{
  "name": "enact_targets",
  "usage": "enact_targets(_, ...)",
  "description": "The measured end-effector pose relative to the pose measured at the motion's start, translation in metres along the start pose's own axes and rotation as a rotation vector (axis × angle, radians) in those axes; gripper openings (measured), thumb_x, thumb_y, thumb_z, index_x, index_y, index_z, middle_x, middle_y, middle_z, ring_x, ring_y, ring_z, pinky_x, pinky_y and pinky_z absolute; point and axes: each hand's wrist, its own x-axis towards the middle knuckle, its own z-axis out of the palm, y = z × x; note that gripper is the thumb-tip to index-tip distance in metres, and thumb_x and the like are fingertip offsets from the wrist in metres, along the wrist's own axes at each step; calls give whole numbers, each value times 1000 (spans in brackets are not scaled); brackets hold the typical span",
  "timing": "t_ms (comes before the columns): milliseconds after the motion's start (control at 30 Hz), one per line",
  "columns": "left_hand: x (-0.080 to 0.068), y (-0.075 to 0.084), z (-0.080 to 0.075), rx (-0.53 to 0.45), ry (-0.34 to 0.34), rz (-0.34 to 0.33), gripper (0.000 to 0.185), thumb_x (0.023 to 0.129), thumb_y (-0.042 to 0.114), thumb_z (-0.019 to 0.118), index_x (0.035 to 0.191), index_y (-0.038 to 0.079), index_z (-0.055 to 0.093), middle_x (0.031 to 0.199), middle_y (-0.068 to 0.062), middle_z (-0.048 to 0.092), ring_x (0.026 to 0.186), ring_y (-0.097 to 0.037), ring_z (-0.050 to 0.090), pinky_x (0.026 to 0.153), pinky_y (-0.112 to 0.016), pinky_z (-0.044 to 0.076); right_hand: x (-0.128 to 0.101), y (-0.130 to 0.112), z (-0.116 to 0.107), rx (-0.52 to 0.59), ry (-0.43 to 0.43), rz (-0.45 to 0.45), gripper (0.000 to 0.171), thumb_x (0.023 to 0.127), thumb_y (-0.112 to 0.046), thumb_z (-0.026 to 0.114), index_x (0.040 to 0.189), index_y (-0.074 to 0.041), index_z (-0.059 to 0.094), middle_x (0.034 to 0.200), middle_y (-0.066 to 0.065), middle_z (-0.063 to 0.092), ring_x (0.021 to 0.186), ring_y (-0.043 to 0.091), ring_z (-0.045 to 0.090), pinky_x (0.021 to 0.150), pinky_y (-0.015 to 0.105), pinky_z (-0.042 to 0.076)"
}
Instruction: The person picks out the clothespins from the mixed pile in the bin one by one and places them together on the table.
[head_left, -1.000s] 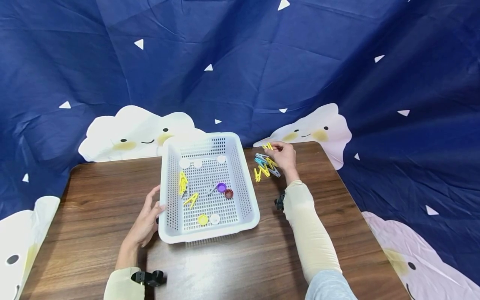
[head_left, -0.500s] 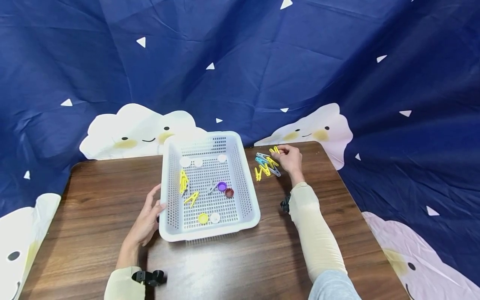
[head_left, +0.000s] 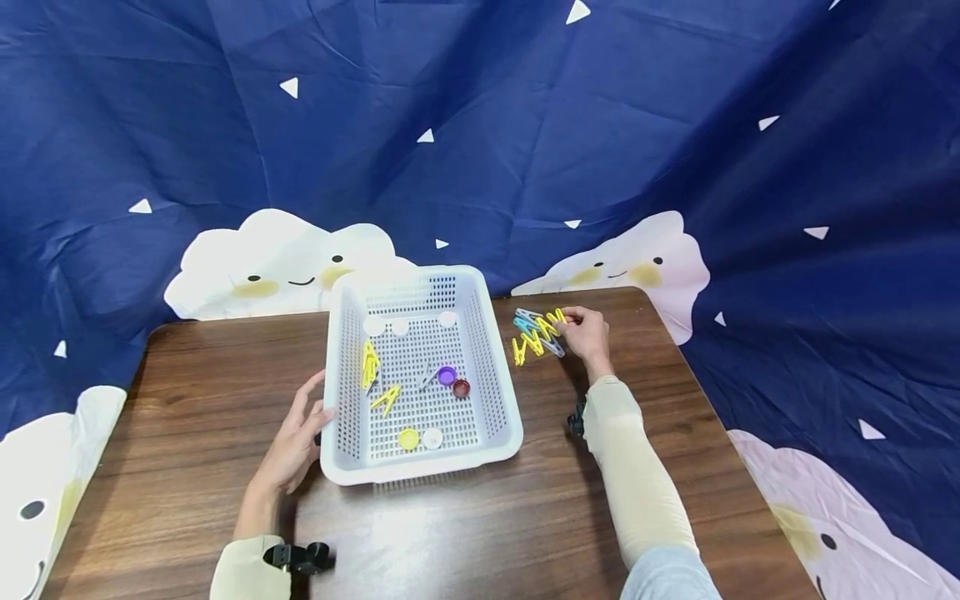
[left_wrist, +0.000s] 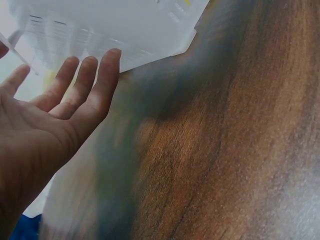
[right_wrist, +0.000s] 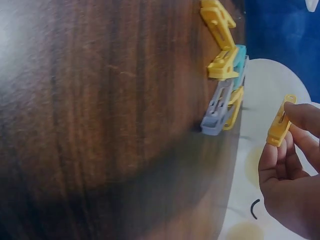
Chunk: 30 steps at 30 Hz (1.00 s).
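My right hand (head_left: 583, 330) pinches a yellow clothespin (right_wrist: 279, 123) between thumb and fingertips, just above a small pile of clothespins (head_left: 536, 333) in yellow, teal and grey on the table right of the basket. In the right wrist view the pile (right_wrist: 225, 75) lies left of the held pin. My left hand (head_left: 297, 440) rests with straight fingers against the left wall of the white perforated basket (head_left: 339, 367); its fingertips (left_wrist: 107, 62) touch the basket (left_wrist: 115, 25). Inside the basket lie yellow clothespins (head_left: 369, 364) and several bottle caps.
The brown wooden table (head_left: 187, 433) has its far edge against a dark blue cloth backdrop with cloud faces (head_left: 277, 258). The table's right edge (head_left: 697, 392) runs close to my right forearm. Purple and red caps (head_left: 453, 381) sit mid-basket.
My right hand has carried the yellow clothespin down and right, from above the pile's far end to its right side. The left hand stays at the basket.
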Motion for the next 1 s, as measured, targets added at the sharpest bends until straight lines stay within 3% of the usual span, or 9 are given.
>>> enact_targets(600, -1, 2, -2, -20, -9, 13, 61, 110, 20, 42, 162, 28, 12, 156, -28, 31, 120, -15, 58, 86, -50, 53, 2, 33, 9, -70, -44, 54, 33, 89, -11, 73, 121, -4, 73, 109, 14, 71, 104, 31, 59, 97, 45, 42)
enact_targets(1000, 0, 2, -2, -34, -21, 8, 63, 109, 21, 44, 163, 28, 12, 155, -28, 30, 122, -20, 57, 86, -50, 54, -3, 39, 12, -37, -62, 93, 32, 92, -11, 73, 122, -2, 71, 109, 15, 70, 103, 30, 56, 94, 45, 42)
